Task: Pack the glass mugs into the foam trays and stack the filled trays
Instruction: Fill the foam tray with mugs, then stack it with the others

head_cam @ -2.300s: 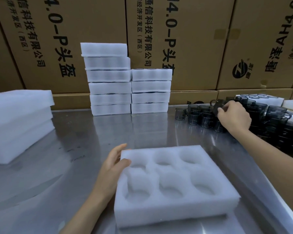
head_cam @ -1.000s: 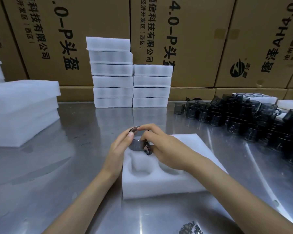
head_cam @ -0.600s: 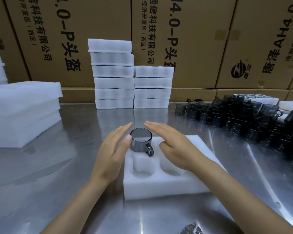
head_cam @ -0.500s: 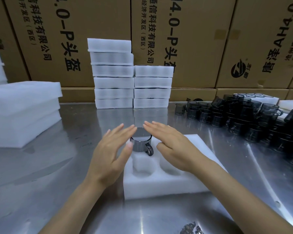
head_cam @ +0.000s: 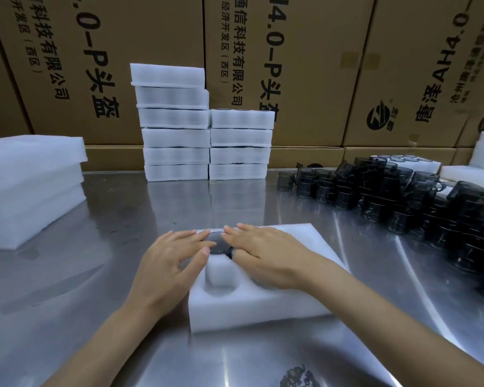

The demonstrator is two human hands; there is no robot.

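Progress at inspection: early in the current tray, well advanced overall.

The tray (head_cam: 263,311) lay on the counter (head_cam: 123,275) directly before the person. One mug (head_cam: 218,245) sat inverted in the far-left pocket, sunk nearly flush with the foam. Both hands were flat on it — the left hand (head_cam: 171,263) and the right hand (head_cam: 266,255) had their fingers straight and lying close together, the tips resting on the mug's upturned base and nearly meeting over it. Nothing was pinched or gripped. I judged this to be the seating press for the first mug.

The near-left pocket (head_cam: 221,277) was visibly unfilled; the remaining pockets were hidden under the right hand and forearm, so their state could not be told.

Done: two stacks (head_cam: 204,141) of trays stood against the cartons at the back — six in the left column, four in the right. Whether all held mugs could not be confirmed.

Left: a large heap of loose mugs (head_cam: 403,196) remained at the right, and a pile of foam (head_cam: 31,185) waited at the left. Considerable packing was outstanding.
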